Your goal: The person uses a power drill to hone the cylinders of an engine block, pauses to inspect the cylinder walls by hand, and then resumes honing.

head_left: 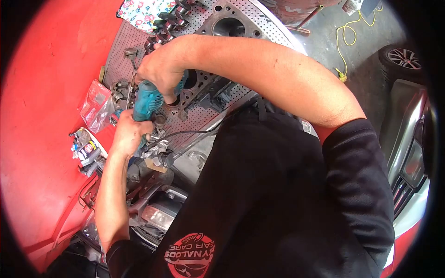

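Note:
A teal power tool is held between both hands over a perforated metal tabletop. My left hand is wrapped round its lower handle, from which a black cord runs right. On its upper body lies my right hand, fingers curled round the housing. A piston and other metal engine parts sit left of the tool. Beside my right hand is an engine block with round bores, partly hidden by my forearm. The tool's working end cannot be made out clearly.
A crankshaft and flowered cloth lie at the top. Plastic packaging and small bottles are at left, near a red panel. A yellow cord and wheel are at right.

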The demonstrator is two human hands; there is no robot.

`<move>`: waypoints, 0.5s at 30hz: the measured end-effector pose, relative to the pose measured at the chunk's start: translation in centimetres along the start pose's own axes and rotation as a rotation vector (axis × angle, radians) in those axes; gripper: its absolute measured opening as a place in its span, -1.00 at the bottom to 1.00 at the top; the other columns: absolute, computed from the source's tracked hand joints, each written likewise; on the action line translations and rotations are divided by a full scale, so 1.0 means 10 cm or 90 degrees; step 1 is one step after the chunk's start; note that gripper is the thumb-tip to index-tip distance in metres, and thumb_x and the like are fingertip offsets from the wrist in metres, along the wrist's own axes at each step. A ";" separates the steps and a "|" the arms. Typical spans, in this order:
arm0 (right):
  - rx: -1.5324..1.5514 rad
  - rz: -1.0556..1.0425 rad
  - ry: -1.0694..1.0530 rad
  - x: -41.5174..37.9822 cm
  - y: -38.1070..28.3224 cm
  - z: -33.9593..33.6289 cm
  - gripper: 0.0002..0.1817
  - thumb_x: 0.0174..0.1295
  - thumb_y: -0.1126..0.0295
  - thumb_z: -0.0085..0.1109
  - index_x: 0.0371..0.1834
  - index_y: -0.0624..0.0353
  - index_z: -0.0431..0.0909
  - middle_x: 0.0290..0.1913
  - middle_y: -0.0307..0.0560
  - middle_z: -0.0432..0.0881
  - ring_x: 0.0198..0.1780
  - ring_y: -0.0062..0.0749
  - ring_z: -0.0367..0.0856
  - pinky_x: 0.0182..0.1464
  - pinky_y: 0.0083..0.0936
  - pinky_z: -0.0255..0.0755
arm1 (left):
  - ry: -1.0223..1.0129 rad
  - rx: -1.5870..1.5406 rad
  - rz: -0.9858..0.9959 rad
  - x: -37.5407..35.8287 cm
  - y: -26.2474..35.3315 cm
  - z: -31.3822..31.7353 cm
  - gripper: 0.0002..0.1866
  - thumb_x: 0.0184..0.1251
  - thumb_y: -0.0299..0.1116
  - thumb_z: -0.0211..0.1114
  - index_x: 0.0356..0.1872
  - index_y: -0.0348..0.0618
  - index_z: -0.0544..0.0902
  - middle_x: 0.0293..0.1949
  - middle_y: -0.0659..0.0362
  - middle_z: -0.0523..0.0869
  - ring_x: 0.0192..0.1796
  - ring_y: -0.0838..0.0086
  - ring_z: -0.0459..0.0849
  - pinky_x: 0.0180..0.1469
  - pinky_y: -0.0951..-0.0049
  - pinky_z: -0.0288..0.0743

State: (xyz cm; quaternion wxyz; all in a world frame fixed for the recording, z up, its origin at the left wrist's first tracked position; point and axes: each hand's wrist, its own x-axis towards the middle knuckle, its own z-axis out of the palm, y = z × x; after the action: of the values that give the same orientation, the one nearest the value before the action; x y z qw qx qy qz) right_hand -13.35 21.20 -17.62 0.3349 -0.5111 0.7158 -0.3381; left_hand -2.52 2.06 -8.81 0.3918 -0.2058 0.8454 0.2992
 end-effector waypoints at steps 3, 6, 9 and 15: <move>-0.051 0.038 0.026 -0.03 0.07 0.10 0.12 -0.26 0.22 0.66 0.56 0.03 0.40 0.35 0.03 0.59 0.56 -0.03 0.31 0.58 0.46 -0.15 | -0.005 0.001 0.001 0.15 -0.07 0.09 -0.93 -0.02 -0.52 0.30 -0.52 -0.29 0.59 -0.62 0.23 0.59 -0.58 0.52 0.52 -0.47 0.43 0.36; -0.054 0.050 0.035 -0.07 0.13 0.16 0.13 -0.29 0.23 0.68 0.55 0.03 0.41 0.39 -0.02 0.54 0.63 -0.08 0.16 0.57 0.51 -0.21 | -0.018 -0.008 -0.004 0.21 -0.03 0.19 -0.92 -0.02 -0.50 0.30 -0.52 -0.29 0.59 -0.62 0.22 0.59 -0.58 0.51 0.52 -0.48 0.42 0.35; -0.053 0.058 0.051 -0.08 0.22 0.23 0.13 -0.31 0.23 0.69 0.54 0.04 0.43 0.39 -0.04 0.55 0.63 -0.11 0.14 0.58 0.50 -0.22 | -0.021 -0.006 -0.005 0.30 -0.06 0.23 -0.92 -0.04 -0.51 0.30 -0.52 -0.30 0.59 -0.63 0.21 0.58 -0.58 0.50 0.54 -0.48 0.41 0.36; -0.036 0.080 0.045 -0.07 0.24 0.22 0.12 -0.30 0.23 0.69 0.53 0.09 0.43 0.43 -0.04 0.51 0.63 -0.16 0.15 0.59 0.48 -0.24 | -0.042 0.003 -0.011 0.35 -0.05 0.18 -0.92 -0.04 -0.51 0.30 -0.51 -0.30 0.60 -0.63 0.22 0.58 -0.59 0.50 0.53 -0.49 0.41 0.35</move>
State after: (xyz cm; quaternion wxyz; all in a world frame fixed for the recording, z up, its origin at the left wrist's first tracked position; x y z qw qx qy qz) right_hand -12.54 22.18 -20.73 0.3151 -0.4624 0.7670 -0.3139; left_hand -3.41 2.49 -12.68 0.4227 -0.2024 0.8307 0.3005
